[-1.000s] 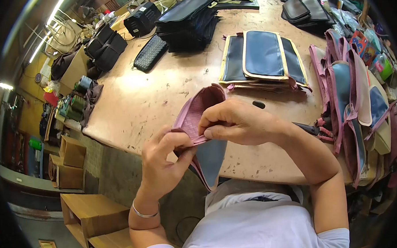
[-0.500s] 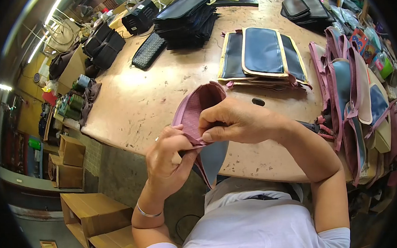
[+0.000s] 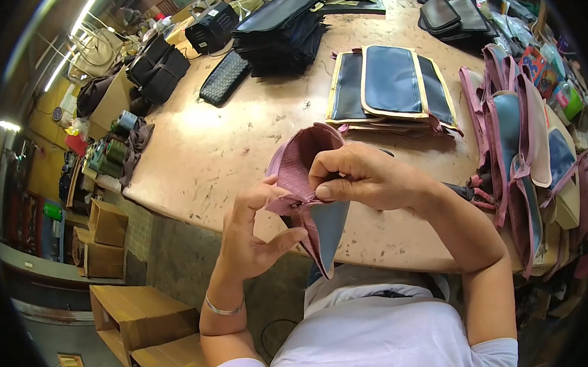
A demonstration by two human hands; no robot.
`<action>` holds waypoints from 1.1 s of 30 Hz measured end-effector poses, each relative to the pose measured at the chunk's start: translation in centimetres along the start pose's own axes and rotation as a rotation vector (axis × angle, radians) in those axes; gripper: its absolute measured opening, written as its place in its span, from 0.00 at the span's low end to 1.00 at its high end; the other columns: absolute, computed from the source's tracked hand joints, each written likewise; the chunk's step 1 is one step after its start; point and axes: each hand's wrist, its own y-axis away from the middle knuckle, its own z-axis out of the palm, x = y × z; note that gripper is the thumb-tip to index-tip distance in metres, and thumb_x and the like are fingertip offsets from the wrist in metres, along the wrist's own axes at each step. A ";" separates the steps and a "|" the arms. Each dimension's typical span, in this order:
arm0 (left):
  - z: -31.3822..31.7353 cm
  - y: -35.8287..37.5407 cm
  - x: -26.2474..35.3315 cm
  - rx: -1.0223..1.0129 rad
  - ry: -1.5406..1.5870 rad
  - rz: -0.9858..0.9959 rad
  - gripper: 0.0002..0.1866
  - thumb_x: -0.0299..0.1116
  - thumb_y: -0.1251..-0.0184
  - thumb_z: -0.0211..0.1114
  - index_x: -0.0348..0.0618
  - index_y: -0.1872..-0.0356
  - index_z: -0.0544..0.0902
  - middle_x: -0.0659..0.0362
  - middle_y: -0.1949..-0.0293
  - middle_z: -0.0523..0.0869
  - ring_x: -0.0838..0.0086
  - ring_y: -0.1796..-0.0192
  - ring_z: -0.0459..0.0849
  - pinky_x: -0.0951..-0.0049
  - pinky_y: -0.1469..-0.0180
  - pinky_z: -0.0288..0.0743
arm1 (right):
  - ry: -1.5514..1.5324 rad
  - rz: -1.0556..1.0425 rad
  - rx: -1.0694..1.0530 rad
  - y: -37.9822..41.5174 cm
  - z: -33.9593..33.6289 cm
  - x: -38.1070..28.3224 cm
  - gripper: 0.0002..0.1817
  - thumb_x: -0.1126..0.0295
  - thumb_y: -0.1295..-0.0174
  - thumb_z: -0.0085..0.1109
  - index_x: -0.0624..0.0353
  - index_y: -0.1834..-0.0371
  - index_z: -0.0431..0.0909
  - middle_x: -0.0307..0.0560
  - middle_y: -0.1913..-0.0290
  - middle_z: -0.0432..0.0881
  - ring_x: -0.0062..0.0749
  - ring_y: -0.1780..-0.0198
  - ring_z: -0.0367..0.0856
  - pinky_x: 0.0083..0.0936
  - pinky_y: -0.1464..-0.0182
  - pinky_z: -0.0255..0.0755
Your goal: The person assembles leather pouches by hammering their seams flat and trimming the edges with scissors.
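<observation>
The person holds a pink pouch (image 3: 300, 167) up over the near edge of the table (image 3: 239, 130), between both hands. The pouch has a woven pink outer side and a blue-grey panel that hangs down from it toward the person's white shirt (image 3: 373, 337).

The right hand (image 3: 362, 177) is closed on the pouch from the right, fingers curled over its upper edge and the thumb pressed along the seam where pink meets blue-grey. The left hand (image 3: 253, 234) sits at the pouch's lower left. It is partly open: its upper fingers reach up to touch the pink edge, the thumb points toward the hanging panel, and the palm is bare. Whether those fingertips pinch the fabric or only rest on it is hard to tell from this angle. A metal bangle (image 3: 222, 309) circles the left wrist.

Farther back on the table lies a flat stack of dark blue panels with yellow trim (image 3: 389, 84), well apart from the hands. Beyond it stand a tall pile of black pieces (image 3: 281, 33) and a black woven pouch (image 3: 224, 77). Along the right edge of the table is a heap of pink and blue bags (image 3: 525, 150). Cardboard boxes (image 3: 139, 321) stand on the floor at lower left.
</observation>
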 end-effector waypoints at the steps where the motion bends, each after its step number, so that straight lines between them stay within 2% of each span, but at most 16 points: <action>1: 0.3 0.2 0.0 0.064 0.015 0.016 0.23 0.32 0.51 0.73 0.40 0.58 0.69 0.51 0.62 0.79 0.66 0.54 0.80 0.62 0.48 0.73 | -0.039 0.048 0.014 0.2 0.0 -0.5 0.10 0.67 0.40 0.55 0.65 0.65 0.74 0.46 0.73 0.76 0.26 0.70 0.72 0.25 0.68 0.65; 2: 0.5 0.3 0.1 0.129 0.029 0.031 0.21 0.32 0.50 0.73 0.40 0.60 0.70 0.50 0.61 0.80 0.65 0.54 0.79 0.61 0.49 0.73 | -0.052 0.059 0.022 0.2 0.0 -0.5 0.10 0.68 0.40 0.55 0.66 0.65 0.74 0.48 0.72 0.77 0.28 0.69 0.74 0.26 0.66 0.66; 5: 0.5 -0.1 1.0 0.113 -0.221 0.182 0.15 0.30 0.50 0.72 0.40 0.64 0.75 0.50 0.60 0.80 0.62 0.55 0.79 0.61 0.51 0.74 | -0.037 0.021 0.038 0.2 0.0 0.2 0.10 0.68 0.39 0.55 0.66 0.64 0.74 0.50 0.71 0.78 0.28 0.68 0.74 0.26 0.65 0.68; 8: 0.7 -0.5 2.0 0.112 -0.246 0.135 0.13 0.28 0.52 0.72 0.41 0.65 0.80 0.51 0.61 0.79 0.63 0.58 0.80 0.64 0.55 0.76 | 0.014 -0.085 0.050 0.1 0.2 0.9 0.11 0.65 0.37 0.54 0.62 0.66 0.72 0.36 0.75 0.72 0.16 0.73 0.66 0.17 0.73 0.62; 11: 0.7 -0.7 2.9 0.096 -0.220 -0.089 0.15 0.26 0.52 0.72 0.41 0.61 0.80 0.52 0.63 0.79 0.66 0.62 0.80 0.69 0.59 0.77 | 0.002 -0.004 0.043 0.2 0.2 0.2 0.11 0.65 0.37 0.54 0.63 0.67 0.72 0.37 0.75 0.73 0.18 0.72 0.67 0.17 0.71 0.63; 14: 0.1 -1.2 3.6 -0.001 -0.318 -0.086 0.12 0.23 0.51 0.70 0.41 0.64 0.81 0.54 0.63 0.78 0.69 0.65 0.80 0.74 0.63 0.76 | -0.010 -0.045 0.066 0.3 0.6 0.9 0.10 0.66 0.38 0.54 0.64 0.67 0.72 0.38 0.76 0.73 0.19 0.72 0.67 0.19 0.70 0.64; 17: 0.4 -0.9 2.9 0.003 -0.319 -0.016 0.11 0.19 0.52 0.69 0.41 0.66 0.81 0.56 0.64 0.77 0.69 0.66 0.80 0.73 0.66 0.76 | 0.005 -0.073 0.068 0.2 0.8 1.0 0.10 0.66 0.38 0.55 0.64 0.67 0.72 0.40 0.76 0.73 0.21 0.73 0.68 0.20 0.70 0.64; 20: 0.5 -0.7 2.4 -0.011 -0.444 0.087 0.11 0.17 0.54 0.69 0.41 0.70 0.80 0.57 0.65 0.76 0.69 0.67 0.79 0.74 0.69 0.75 | 0.031 -0.008 0.045 0.2 0.6 0.5 0.10 0.69 0.41 0.56 0.66 0.65 0.75 0.54 0.71 0.79 0.33 0.68 0.77 0.29 0.65 0.68; 23: 0.9 -0.4 2.2 0.062 -0.488 0.184 0.12 0.16 0.57 0.69 0.41 0.72 0.78 0.57 0.65 0.76 0.70 0.69 0.78 0.75 0.69 0.73 | 0.020 -0.001 0.048 0.2 0.6 0.3 0.10 0.68 0.41 0.56 0.66 0.65 0.76 0.55 0.72 0.79 0.36 0.69 0.77 0.30 0.65 0.69; 29: 1.2 -0.4 1.4 0.055 -0.431 0.279 0.13 0.16 0.56 0.70 0.38 0.70 0.76 0.57 0.65 0.76 0.69 0.69 0.77 0.72 0.68 0.73 | 0.263 -0.027 0.007 0.1 0.6 -0.2 0.09 0.68 0.43 0.58 0.65 0.68 0.77 0.56 0.73 0.79 0.46 0.68 0.79 0.33 0.64 0.69; 32: 1.2 -0.4 1.3 0.033 -0.468 0.315 0.14 0.17 0.56 0.70 0.37 0.68 0.76 0.57 0.65 0.75 0.69 0.69 0.76 0.71 0.67 0.73 | 0.307 -0.111 0.035 0.1 0.9 0.8 0.08 0.68 0.44 0.61 0.61 0.68 0.75 0.47 0.76 0.75 0.37 0.74 0.72 0.29 0.71 0.65; 33: 1.3 -0.3 1.2 0.040 -0.458 0.334 0.14 0.17 0.56 0.70 0.37 0.68 0.76 0.57 0.65 0.75 0.68 0.69 0.76 0.70 0.67 0.73 | 0.295 -0.103 0.026 0.1 0.9 0.7 0.09 0.68 0.45 0.61 0.61 0.69 0.75 0.47 0.76 0.75 0.36 0.74 0.72 0.29 0.71 0.65</action>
